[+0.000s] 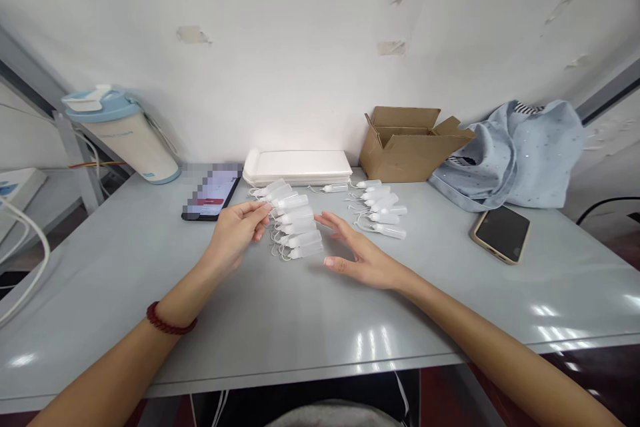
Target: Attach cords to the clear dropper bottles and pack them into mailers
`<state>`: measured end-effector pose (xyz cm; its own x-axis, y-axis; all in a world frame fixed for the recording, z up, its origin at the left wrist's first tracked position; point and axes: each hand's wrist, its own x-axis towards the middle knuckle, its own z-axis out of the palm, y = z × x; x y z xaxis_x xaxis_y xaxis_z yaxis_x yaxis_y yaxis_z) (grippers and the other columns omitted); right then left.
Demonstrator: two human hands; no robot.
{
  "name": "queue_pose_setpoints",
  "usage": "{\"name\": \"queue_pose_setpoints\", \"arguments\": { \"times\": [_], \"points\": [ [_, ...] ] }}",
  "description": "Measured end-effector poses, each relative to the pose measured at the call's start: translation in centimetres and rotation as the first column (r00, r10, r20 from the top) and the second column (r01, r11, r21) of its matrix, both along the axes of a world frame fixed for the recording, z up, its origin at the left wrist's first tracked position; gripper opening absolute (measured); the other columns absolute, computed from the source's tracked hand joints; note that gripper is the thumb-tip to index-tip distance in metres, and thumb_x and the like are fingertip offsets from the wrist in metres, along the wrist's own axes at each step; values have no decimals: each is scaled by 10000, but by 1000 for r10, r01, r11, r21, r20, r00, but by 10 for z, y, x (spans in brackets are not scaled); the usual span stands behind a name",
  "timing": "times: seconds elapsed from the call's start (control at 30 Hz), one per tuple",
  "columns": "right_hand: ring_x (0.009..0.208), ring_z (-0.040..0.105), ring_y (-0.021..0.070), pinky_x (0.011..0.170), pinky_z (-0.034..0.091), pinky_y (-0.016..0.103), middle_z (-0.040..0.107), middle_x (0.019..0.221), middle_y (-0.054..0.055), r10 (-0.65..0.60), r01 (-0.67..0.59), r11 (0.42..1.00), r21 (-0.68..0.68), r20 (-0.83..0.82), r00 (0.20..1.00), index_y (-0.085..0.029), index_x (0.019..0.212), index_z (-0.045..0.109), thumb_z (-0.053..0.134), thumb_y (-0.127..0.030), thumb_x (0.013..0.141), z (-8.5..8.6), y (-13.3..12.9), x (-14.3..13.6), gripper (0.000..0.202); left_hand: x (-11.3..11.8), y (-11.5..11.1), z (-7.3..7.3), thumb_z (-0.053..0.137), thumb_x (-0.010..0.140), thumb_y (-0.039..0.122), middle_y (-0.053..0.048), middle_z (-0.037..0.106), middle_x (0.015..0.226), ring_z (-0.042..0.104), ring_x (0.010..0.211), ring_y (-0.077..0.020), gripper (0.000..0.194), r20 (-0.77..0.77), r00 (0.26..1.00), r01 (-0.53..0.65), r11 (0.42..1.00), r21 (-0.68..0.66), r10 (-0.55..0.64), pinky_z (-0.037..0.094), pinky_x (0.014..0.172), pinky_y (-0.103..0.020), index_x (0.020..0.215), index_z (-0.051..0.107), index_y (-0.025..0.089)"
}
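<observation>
Small translucent plastic bottles with white tips and thin white cords lie overlapping in a slanted row at the middle of the table. At the row's left side, my left hand has thumb and forefinger pinched at the tip end of one small bottle; the exact contact is partly hidden. My right hand is open at the row's right side, fingers stretched toward the bottle bases and thumb apart. A second group of such bottles lies farther right, and a single bottle lies between the groups.
Behind the bottles is a stack of white trays. A cardboard box, a light blue cloth bag and a dark-screened phone are right. At left are a lit phone and a cream tumbler. The table's front edge is near.
</observation>
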<state>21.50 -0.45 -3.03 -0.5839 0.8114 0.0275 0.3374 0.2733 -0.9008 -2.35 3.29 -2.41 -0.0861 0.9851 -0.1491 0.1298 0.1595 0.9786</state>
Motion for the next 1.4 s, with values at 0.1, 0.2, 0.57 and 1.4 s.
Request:
{"name": "queue_pose_setpoints", "arguments": {
  "times": [0.1, 0.2, 0.57, 1.4],
  "points": [
    [1373, 277, 247, 1060, 344, 471, 240, 1520, 110, -10, 10, 1000, 9, 9, 1000, -239, 1462, 131, 537, -462, 863, 0, 1, 1, 757, -1, 1, -1, 673, 706, 325, 38, 514, 621, 370, 414, -44, 190, 3, 1000, 2, 1000, 4, -2, 288, 446, -209, 673, 600, 152],
    [1356, 312, 245, 1045, 359, 478, 294, 1498, 102, -60, 60, 996, 60, -4, 998, -258, 1438, 206, 502, -459, 887, 0, 3, 4, 657, -1, 1, 0, 680, 694, 320, 38, 514, 607, 375, 408, -48, 190, 1, 1000, -5, 1000, 5, 5, 291, 435, -210, 672, 599, 149],
    [1096, 557, 244, 868, 480, 419, 598, 1182, 94, -415, 304, 791, 531, 101, 904, -232, 1154, 537, 440, -287, 910, 9, 22, 33, 268, 5, -8, 11, 638, 709, 283, 51, 535, 573, 399, 400, -63, 197, -34, 995, -94, 993, 69, 97, 316, 421, -198, 843, 546, 171],
    [889, 521, 283, 714, 453, 409, 535, 969, 136, -669, 69, 638, 767, 508, 543, -194, 1011, 657, 430, -63, 804, -13, 55, 90, 334, 16, -22, 14, 565, 758, 262, 80, 499, 529, 408, 402, -74, 94, -128, 991, -24, 988, 154, 44, 315, 414, -193, 820, 521, 206]
  ]
}}
